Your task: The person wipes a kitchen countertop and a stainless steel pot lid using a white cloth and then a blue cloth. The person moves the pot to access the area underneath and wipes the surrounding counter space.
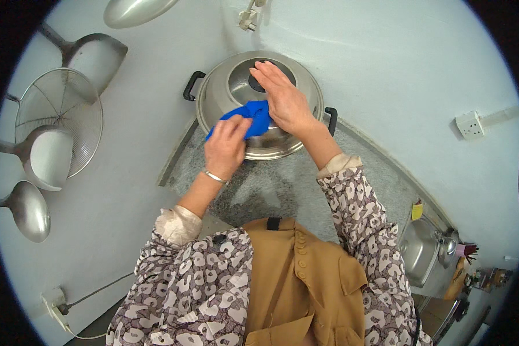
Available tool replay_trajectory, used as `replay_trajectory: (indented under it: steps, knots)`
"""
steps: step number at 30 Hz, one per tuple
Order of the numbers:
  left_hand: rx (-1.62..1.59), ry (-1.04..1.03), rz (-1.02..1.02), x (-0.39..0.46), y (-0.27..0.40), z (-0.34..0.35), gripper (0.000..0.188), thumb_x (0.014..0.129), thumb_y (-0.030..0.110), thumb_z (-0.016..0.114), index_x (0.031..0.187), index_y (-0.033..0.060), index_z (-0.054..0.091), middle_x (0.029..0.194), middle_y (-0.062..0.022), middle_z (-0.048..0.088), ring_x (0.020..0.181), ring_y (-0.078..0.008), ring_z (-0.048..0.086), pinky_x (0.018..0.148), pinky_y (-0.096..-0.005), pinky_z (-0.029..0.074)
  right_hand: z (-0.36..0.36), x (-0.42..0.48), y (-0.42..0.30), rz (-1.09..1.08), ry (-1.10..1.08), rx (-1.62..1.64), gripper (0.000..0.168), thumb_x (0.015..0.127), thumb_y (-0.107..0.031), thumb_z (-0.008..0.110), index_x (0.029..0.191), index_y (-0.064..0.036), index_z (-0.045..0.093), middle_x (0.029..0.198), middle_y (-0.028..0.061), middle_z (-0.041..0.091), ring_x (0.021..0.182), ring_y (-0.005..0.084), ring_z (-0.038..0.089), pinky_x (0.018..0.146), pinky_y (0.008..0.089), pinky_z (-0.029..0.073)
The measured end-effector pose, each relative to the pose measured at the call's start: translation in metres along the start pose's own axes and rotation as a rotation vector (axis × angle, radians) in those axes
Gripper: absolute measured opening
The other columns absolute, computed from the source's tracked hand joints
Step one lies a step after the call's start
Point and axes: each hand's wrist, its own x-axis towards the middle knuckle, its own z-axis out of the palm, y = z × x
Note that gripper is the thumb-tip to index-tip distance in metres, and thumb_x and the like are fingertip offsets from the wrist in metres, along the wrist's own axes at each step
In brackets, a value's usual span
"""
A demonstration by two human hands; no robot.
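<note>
A stainless-steel pot with a domed lid (214, 88) stands in the corner of the counter, a black handle on either side. The lid has a round centre panel with a dark knob (255, 83). Bunched in my left hand (227, 142) is a blue cloth (258, 119), which lies against the near side of the lid. My right hand (284, 101) is stretched flat over the lid beside the cloth, fingers extended across the knob and partly hiding it. Whether its palm presses on the lid cannot be told.
A wire skimmer (88, 129), spatulas (99, 56) and ladles (30, 212) hang on the left wall. Above the pot dangles a plug (247, 19). A socket (470, 125) is on the right wall. A steel sink (419, 248) lies at the right, by a yellow item (417, 211).
</note>
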Motion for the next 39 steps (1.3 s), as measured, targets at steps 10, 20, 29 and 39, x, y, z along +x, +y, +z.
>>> replay_trajectory:
  steps: [10,20,29,39]
  knots:
    - [0.008,0.131,-0.107,0.001,0.009,0.01,0.045,0.074,0.0,0.062,0.119,0.0064,0.062,0.114,-0.0109,0.06,0.096,-0.0324,0.058,0.083,-0.0414,0.051,0.002,-0.001,-0.003,0.043,0.005,0.022,0.056,0.086,0.006,0.046,0.14,-0.009,0.05,0.151,0.0094,0.044,0.143,0.0275,0.035,0.113,0.0394,0.039]
    - [-0.052,-0.151,0.182,-0.018,0.066,0.06,0.041,0.073,0.009,0.064,0.115,0.0057,0.064,0.118,-0.005,0.058,0.088,-0.0209,0.058,0.071,-0.031,0.053,0.004,-0.001,0.003,0.027,-0.006,-0.013,0.063,0.081,0.009,0.047,0.141,-0.01,0.049,0.151,0.0088,0.043,0.143,0.0277,0.035,0.114,0.0395,0.037]
    - [-0.055,-0.01,0.034,-0.023,0.009,0.01,0.05,0.068,-0.004,0.063,0.114,0.0153,0.069,0.107,-0.0082,0.062,0.092,-0.0283,0.061,0.078,-0.0381,0.053,0.003,-0.001,0.0,0.011,0.007,-0.018,0.062,0.081,0.009,0.048,0.141,-0.007,0.049,0.15,0.0101,0.043,0.143,0.0279,0.036,0.114,0.0393,0.037]
    - [-0.053,0.18,-0.194,-0.015,-0.003,0.015,0.049,0.073,0.001,0.061,0.122,0.0062,0.065,0.109,-0.0161,0.06,0.1,-0.0353,0.06,0.087,-0.042,0.051,0.003,-0.001,-0.004,0.005,0.022,-0.013,0.059,0.082,0.007,0.048,0.14,-0.006,0.049,0.151,0.0106,0.043,0.143,0.0282,0.035,0.115,0.039,0.036]
